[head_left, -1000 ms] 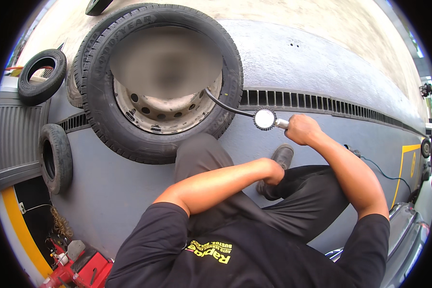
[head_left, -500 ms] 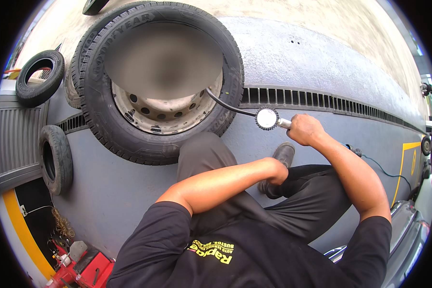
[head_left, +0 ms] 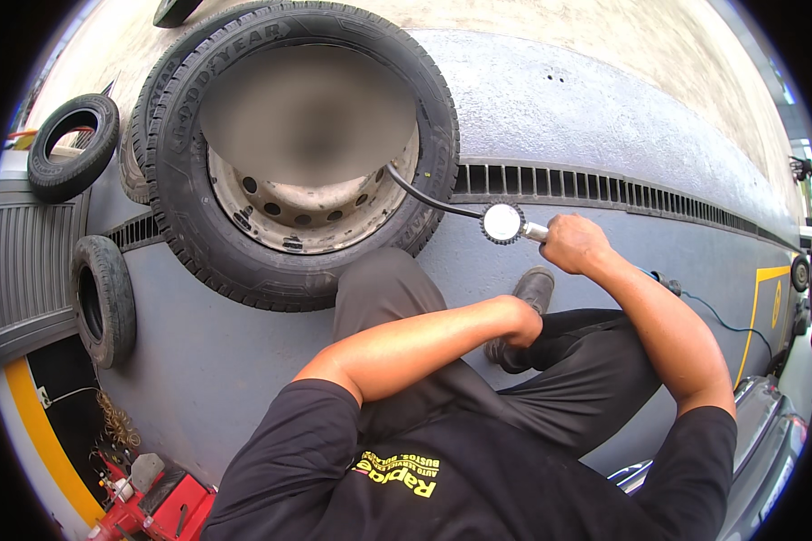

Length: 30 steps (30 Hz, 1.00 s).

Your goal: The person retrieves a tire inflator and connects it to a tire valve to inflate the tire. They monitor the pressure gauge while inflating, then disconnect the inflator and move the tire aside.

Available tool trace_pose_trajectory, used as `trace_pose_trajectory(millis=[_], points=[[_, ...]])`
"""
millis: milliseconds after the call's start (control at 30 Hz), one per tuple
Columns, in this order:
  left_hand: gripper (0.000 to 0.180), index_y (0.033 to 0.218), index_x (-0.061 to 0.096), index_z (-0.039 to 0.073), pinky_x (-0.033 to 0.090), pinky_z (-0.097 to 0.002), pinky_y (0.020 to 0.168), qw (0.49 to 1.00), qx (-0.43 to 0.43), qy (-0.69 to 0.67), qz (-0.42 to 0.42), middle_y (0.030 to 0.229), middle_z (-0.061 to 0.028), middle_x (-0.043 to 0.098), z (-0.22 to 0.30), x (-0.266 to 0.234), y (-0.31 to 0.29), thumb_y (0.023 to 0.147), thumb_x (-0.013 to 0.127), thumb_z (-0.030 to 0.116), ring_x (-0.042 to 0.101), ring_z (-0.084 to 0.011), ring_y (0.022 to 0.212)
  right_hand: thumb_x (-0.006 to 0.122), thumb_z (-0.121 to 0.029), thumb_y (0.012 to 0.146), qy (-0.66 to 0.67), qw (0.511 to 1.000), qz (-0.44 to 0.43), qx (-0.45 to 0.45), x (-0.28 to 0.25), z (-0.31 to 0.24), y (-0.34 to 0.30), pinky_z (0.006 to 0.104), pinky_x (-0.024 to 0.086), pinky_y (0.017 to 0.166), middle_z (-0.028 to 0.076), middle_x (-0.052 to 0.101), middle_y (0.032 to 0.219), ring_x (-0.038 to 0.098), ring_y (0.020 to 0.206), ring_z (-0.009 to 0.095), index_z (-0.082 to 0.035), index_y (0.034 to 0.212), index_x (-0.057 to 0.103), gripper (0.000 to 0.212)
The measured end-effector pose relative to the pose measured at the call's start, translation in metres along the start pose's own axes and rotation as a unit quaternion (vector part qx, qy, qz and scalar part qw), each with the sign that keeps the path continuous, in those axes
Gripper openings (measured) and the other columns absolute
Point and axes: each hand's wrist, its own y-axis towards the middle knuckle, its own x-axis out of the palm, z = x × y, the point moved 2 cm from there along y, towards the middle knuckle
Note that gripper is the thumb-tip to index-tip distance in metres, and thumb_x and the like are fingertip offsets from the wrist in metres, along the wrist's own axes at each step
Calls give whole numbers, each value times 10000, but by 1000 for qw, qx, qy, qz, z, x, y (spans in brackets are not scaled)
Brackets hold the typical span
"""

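The fingers of my right hand were curled tightly round the metal grip of a pressure gauge. The gauge sat to the left of my knuckles, its round white dial facing up toward me inside a black toothed surround. From its far side a black hose curved across the sidewall of a big dark tire and in over its pale, dirty steel rim. A blurred patch covered most of the rim, so I could not tell where the hose ended.

My left forearm lay across my body, and my left hand hung bent at the wrist beside my dark shoe. Its fingers were mostly hidden, so I cannot tell whether they were spread or closed on anything.

The tire stood just beyond my left knee, with a second tire close behind it. A drain grate ran across the grey floor, passing behind the wheel. Off to my left were two loose tires, one beside a ribbed grey panel, the other nearer me. A red machine showed at the lower left, and a thin teal cable trailed along the floor on my right.
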Motion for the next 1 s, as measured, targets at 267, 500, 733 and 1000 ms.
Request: trace_pose_trajectory(millis=[267,500,733,1000], points=[[189,924,720,14,521,-456,785,1000,-5,-9,6,979,-221,708,3,-3,-5,780,613,77,679,-365,929,546,-164,817,10,1000,0,2,1,1,1,463,553,832,263,708,954,699,930,394,31,916,731,287],[263,1035,724,21,517,-450,835,1000,-26,-14,-2,1056,-193,711,4,-5,-6,818,608,116,676,-346,986,547,-167,815,4,1000,-1,4,1,0,-1,461,554,830,260,709,950,700,927,393,28,921,732,289],[223,965,719,12,515,-454,808,1000,-17,9,12,1013,-217,708,6,-5,-6,807,592,106,673,-367,954,550,-164,806,6,1000,11,2,4,1,0,463,552,831,262,708,948,699,920,396,31,914,730,287],[233,975,722,20,514,-451,834,1000,-1,2,12,1047,-220,704,5,-5,-6,809,588,115,671,-357,986,552,-167,808,4,1000,6,3,1,-1,-1,460,547,832,257,707,959,694,932,395,31,921,730,290]])
